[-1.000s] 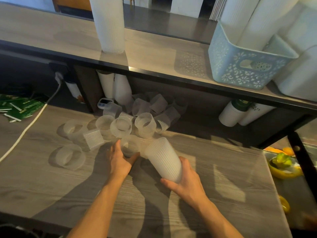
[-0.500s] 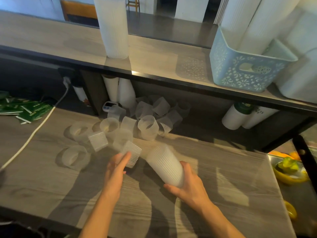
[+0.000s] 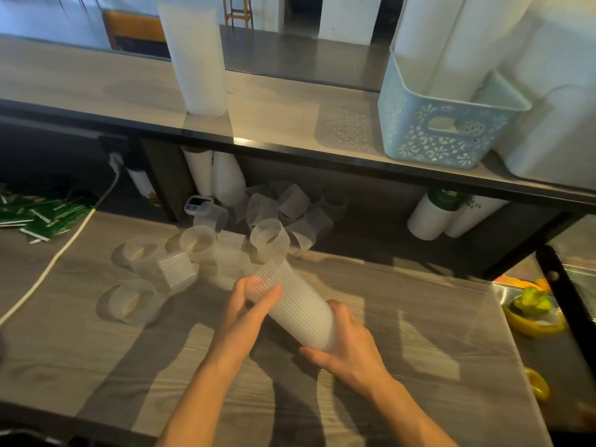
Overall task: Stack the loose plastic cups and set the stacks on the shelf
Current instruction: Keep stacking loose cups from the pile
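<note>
A short stack of ribbed translucent cups (image 3: 296,304) lies tilted above the wooden counter (image 3: 419,350). My right hand (image 3: 346,343) grips its lower end. My left hand (image 3: 248,304) holds the cup at its upper end, fingers and thumb curled round the rim. Behind them several loose cups (image 3: 225,246) lie scattered on the counter, some on their sides. A tall stack of cups (image 3: 196,56) stands upright on the shelf (image 3: 283,111) above.
A pale blue lattice basket (image 3: 442,124) with tall cup stacks sits on the shelf at right. White rolls (image 3: 448,217) lie under the shelf. A white cable (image 3: 64,250) and green packets (image 3: 38,214) are at left. A yellow dish (image 3: 532,311) is at far right.
My left hand picked a loose cup from the pile and brought it onto the upper end of the stack. My right hand kept hold of the stack, which lifted and tilted slightly.
</note>
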### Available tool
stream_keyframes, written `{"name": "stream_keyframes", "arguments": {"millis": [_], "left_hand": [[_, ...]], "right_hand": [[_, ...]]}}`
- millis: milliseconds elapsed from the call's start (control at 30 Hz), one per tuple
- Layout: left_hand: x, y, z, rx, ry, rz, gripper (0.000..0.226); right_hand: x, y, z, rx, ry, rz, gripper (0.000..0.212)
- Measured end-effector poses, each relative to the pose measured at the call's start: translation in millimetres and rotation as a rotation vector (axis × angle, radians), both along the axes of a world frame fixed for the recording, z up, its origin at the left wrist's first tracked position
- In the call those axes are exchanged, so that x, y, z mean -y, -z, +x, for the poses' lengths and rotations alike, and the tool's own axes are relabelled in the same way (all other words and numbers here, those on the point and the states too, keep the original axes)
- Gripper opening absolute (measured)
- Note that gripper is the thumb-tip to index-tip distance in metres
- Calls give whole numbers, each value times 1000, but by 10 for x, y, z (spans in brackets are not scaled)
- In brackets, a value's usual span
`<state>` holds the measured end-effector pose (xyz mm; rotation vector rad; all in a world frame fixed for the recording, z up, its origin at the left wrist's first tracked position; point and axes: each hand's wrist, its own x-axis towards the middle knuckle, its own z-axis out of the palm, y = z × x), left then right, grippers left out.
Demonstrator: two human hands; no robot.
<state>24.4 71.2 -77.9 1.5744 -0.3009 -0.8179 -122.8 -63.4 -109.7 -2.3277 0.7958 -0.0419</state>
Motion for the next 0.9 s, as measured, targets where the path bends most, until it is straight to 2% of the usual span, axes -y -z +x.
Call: {"name": "stream_keyframes", "arguments": {"millis": [67, 167, 233, 400, 533, 600, 767, 900], "left_hand": [[28, -10, -40, 7, 57, 8, 37], [35, 86, -63, 11, 155, 42, 78], [34, 118, -80, -11, 190, 54, 88], [29, 107, -36, 77, 148, 85, 82], [13, 163, 192, 250, -226, 178, 53], [-17, 285, 372, 292, -351, 297, 60], [-44, 518, 671, 232, -364, 559, 88], [65, 600, 767, 135, -334, 595, 108]], "right_hand": [[-6, 9, -8, 12, 14, 6, 84], [-10, 28, -17, 17, 28, 15, 84], [-7, 47, -22, 14, 32, 16, 84], [-13, 62, 17, 19, 32, 19, 90], [-5, 32, 76, 29, 26, 0, 94], [9, 16, 102, 26, 32, 5, 93], [25, 14, 151, 19, 51, 12, 93], [25, 33, 182, 10, 60, 11, 92]]}}
